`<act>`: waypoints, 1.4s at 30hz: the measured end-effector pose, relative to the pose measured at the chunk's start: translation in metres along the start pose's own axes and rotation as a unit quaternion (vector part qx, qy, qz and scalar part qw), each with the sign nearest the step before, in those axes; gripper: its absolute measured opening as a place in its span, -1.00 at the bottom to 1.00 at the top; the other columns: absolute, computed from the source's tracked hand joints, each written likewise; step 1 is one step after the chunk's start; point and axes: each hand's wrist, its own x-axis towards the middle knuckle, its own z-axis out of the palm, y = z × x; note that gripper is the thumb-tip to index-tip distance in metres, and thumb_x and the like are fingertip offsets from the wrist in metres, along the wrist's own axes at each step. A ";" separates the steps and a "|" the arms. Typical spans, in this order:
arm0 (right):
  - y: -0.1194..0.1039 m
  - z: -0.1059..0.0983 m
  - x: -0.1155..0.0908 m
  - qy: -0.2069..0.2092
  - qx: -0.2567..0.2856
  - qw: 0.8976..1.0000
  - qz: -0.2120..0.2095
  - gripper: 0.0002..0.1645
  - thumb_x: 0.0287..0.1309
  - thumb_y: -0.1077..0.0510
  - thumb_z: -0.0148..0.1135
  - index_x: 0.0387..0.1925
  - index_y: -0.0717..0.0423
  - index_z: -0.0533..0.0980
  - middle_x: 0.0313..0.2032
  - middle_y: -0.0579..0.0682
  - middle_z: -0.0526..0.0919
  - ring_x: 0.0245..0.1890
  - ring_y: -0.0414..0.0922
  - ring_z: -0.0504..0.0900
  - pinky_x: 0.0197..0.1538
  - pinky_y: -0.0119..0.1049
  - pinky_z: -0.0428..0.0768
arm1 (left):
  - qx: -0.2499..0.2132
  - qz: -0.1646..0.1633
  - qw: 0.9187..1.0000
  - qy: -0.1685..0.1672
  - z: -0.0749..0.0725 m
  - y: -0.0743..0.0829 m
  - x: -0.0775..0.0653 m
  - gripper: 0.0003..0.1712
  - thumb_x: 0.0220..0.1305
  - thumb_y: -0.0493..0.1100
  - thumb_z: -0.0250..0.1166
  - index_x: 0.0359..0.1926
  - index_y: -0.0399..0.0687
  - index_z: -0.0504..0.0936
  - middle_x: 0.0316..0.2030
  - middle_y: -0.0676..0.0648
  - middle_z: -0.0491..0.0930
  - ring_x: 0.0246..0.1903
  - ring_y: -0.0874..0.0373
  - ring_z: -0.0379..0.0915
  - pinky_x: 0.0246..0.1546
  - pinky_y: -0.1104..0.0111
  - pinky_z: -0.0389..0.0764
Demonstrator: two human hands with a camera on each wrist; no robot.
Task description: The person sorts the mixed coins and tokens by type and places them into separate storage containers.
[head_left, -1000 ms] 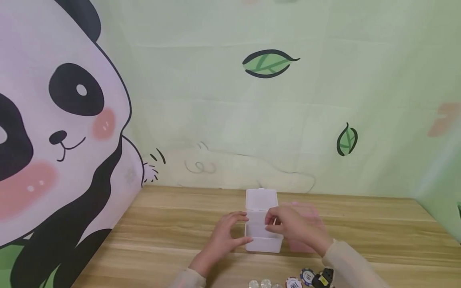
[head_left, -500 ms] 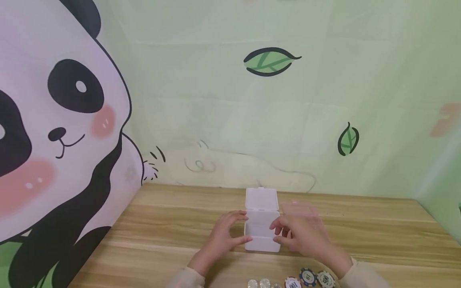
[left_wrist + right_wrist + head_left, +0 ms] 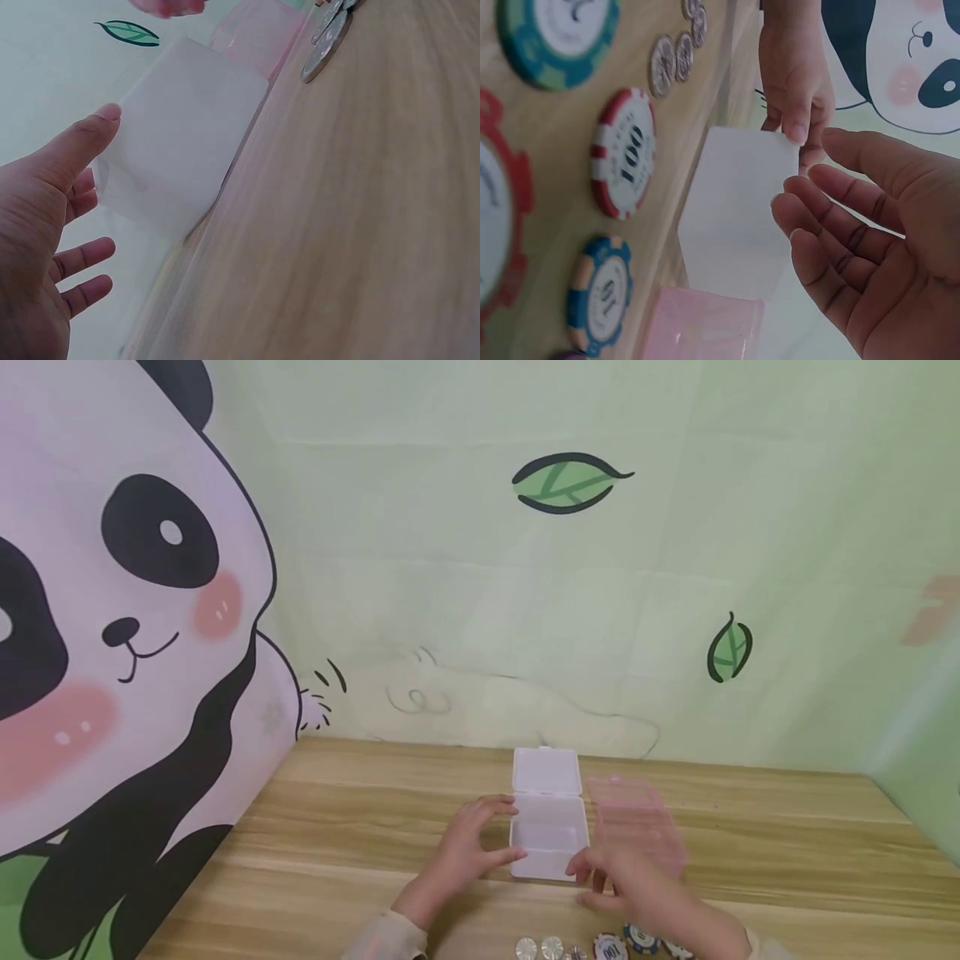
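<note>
A white plastic box (image 3: 550, 863) stands on the wooden table with its lid (image 3: 546, 772) flipped back. My left hand (image 3: 468, 852) is at the box's left side, thumb by the near corner and fingertips by the far edge. Its fingers are spread and loosely bent in the left wrist view, the thumb tip at the box wall (image 3: 180, 135). In front of the box's near right corner hovers my right hand (image 3: 630, 885), with relaxed fingers and nothing in them, as the right wrist view shows. Whether anything lies inside the box is unclear.
A see-through pink box (image 3: 637, 822) lies just right of the white one. Near the front edge are several silvery coins (image 3: 552, 947), a red-and-white chip (image 3: 611, 947) marked 100 and a blue chip (image 3: 642, 937). A panda-printed cloth (image 3: 450, 568) hangs behind the table.
My right hand has drawn back from over the white box toward its near right corner. The left hand stays by the box's left side. The head view has tilted slightly.
</note>
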 end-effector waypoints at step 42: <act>0.001 0.044 -0.016 -0.076 -0.075 0.994 0.019 -0.84 -0.08 0.11 0.44 -0.48 -0.03 0.56 -0.48 -0.31 0.44 -0.50 -0.49 0.33 -0.46 -0.56 0.42 | 0.001 -0.002 1.000 0.000 0.000 0.001 0.000 -0.42 -0.05 -0.02 0.50 0.04 -0.04 0.57 0.20 -0.03 0.52 0.25 -0.01 0.38 0.30 -0.01 0.34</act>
